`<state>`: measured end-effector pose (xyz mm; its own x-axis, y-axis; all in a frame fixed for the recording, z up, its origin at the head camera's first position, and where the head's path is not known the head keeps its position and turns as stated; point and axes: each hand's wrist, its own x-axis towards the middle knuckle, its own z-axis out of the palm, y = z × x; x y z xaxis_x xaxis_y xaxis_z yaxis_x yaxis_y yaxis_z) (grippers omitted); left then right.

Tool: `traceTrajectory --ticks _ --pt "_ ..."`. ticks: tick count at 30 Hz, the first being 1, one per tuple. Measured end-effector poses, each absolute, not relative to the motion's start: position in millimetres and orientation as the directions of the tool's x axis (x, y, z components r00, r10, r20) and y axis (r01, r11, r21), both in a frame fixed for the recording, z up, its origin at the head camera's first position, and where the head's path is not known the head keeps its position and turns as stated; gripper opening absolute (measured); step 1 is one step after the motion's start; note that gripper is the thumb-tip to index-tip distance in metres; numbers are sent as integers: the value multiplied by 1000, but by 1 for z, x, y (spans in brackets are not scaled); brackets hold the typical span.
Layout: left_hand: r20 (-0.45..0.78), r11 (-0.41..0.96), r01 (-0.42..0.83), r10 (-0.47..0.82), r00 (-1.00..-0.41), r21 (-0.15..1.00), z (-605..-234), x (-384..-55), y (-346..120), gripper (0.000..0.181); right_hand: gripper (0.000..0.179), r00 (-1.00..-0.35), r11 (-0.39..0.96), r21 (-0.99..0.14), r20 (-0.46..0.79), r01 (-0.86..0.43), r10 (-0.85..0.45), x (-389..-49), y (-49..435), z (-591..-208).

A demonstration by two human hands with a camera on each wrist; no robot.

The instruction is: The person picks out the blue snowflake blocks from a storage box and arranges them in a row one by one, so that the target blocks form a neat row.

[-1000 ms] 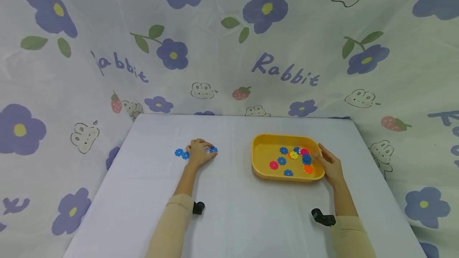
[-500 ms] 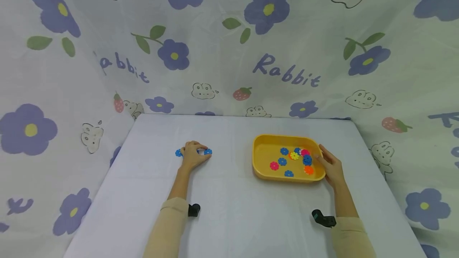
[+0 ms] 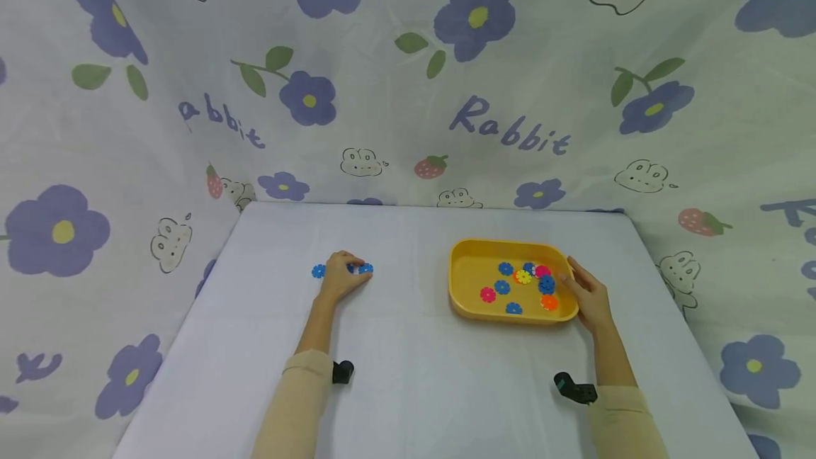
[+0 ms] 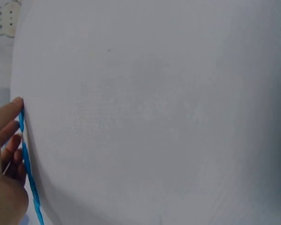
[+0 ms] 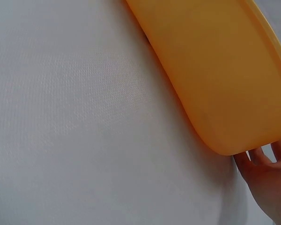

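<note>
On the left of the white table, my left hand (image 3: pixel 339 277) pinches a blue snowflake disc (image 3: pixel 365 268) between thumb and fingers. Another blue disc (image 3: pixel 319 271) shows just left of the hand, which hides part of the row between. Seen edge-on in the left wrist view, a blue strip of discs (image 4: pixel 32 183) runs along the fingers. To the right, my right hand (image 3: pixel 589 301) grips the right end of a yellow tray (image 3: pixel 468 310), thumb over the rim. Several blue discs (image 3: pixel 502 287), pink discs (image 3: pixel 487 295), an orange disc (image 3: pixel 548 302) and a yellow disc (image 3: pixel 523 276) lie in it.
A white cloth covers the table (image 3: pixel 408 374). Behind and at both sides hangs a floral rabbit-print curtain (image 3: pixel 382 91). Black wrist cameras (image 3: pixel 343 372) sit on the inner side of each forearm.
My left hand has slid left with the blue disc, closer to the discs at the far left, and now covers part of them. The right hand and tray stay in place.
</note>
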<state>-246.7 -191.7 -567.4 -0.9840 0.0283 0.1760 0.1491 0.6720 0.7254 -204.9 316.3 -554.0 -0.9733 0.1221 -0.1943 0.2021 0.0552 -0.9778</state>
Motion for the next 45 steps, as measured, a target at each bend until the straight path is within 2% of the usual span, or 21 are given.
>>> traceTrajectory --ticks 10,19,45 --pt "159 677 155 57 -986 720 -564 -247 -196 30 63 -972 21 -979 -199 203 124 -206 316 -554" --pt "110 678 124 65 -992 724 -561 -246 -200 28 64 -973 44 -978 -196 203 118 -205 316 -555" --pt "132 645 132 49 -990 753 -568 -244 -201 29 65 -975 49 -980 -185 192 119 -206 317 -558"
